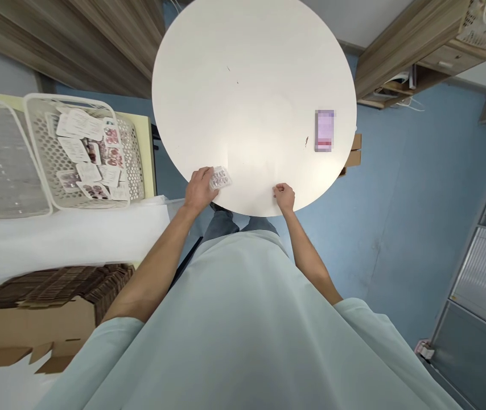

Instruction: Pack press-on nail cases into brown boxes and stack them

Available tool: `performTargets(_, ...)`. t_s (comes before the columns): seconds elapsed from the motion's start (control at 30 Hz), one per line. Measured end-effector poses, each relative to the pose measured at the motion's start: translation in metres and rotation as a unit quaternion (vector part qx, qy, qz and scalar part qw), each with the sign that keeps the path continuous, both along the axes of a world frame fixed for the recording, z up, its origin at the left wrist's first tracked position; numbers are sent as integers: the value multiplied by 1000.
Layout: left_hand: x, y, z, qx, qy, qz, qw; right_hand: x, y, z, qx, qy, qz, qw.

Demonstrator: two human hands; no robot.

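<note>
My left hand (200,189) is closed on the edge of a small clear plastic pack (220,178). Rows of small pale pieces show inside the pack, too small to name. It is held at the near left part of the round white table (251,85). On the near right side of the tabletop, my right hand (284,196) has its fingers curled together in a pinch. Whether anything lies between those fingertips is too small to make out. A gap of bare tabletop separates the two hands.
A pixelated purple box-like object (325,131) lies at the table's right. To the left, a white perforated basket (134,154) holds several carded packs (85,122). Stacked flattened cardboard (55,290) lies below it. Wooden furniture (414,45) stands at the back right.
</note>
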State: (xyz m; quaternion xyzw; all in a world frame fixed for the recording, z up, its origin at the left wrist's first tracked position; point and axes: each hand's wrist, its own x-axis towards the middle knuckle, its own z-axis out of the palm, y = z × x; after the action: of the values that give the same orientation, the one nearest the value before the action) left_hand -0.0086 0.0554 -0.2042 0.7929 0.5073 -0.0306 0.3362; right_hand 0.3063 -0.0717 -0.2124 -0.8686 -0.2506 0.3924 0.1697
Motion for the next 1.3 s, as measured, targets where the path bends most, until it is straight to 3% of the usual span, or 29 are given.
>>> performTargets(0.23,65,-11,-7,-17,-36,-93,995,7,-2,5,-6,0,-9,1000)
performTargets(0.37,87,-15,-16,-19,-37,-114,993,13,-5,6,-8,-3,-4,1000)
performTargets(0.63,92,-19,-20,-32,-21,-113,993,8,-8,22,28,8,17,999)
performTargets(0.87,89,-20,-24,-39,-44,-108,992,-32,9,47,66,44,109,991)
performTargets(0.97,83,-24,-26,-52,-65,-70,994,-54,20,47,60,51,155,985)
performTargets(1.17,76,-38,-17,-95,-52,165,980,-85,38,28,19,54,229,972)
performTargets(1.3,84,-40,-8,-125,-35,238,963,-97,44,16,5,53,259,964)
